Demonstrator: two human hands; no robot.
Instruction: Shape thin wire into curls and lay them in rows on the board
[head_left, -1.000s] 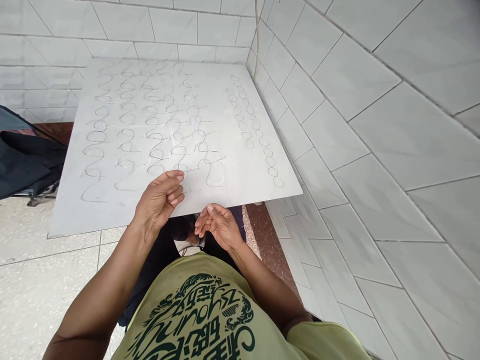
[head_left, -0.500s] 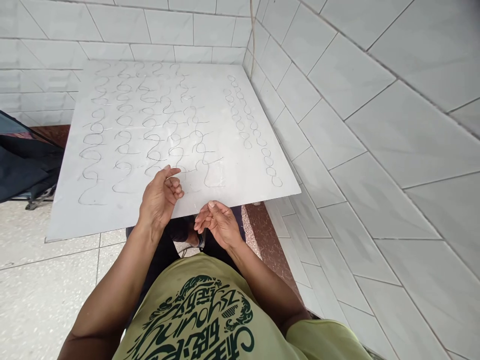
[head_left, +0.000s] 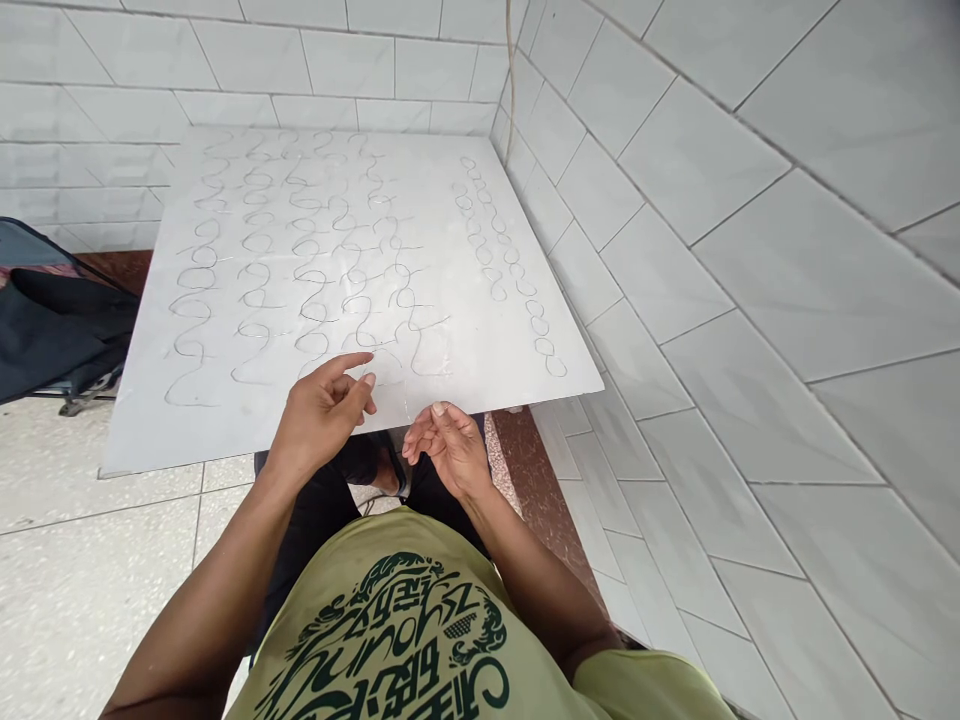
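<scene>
Fingertips (head_left: 352, 360) of left hand (head_left: 319, 420) were uncurled wider than in earlier frame, over near edge of white board (head_left: 225, 430); right hand (head_left: 450, 450) was half-curled just below that edge, no grasp seen; wire squiggles (head_left: 315, 270) lay on board, tiled wall (head_left: 675, 250) beside it.

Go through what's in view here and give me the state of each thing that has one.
White board: lying flat, covered in rows of dark looping lines.
Left hand: raised over the board's near part, fingers half curled, nothing visibly held.
Right hand: at the board's near edge, fingers loosely bunched; cannot tell whether it pinches anything fine.
Dark fabric bag: slumped on a frame left of the board.
</scene>
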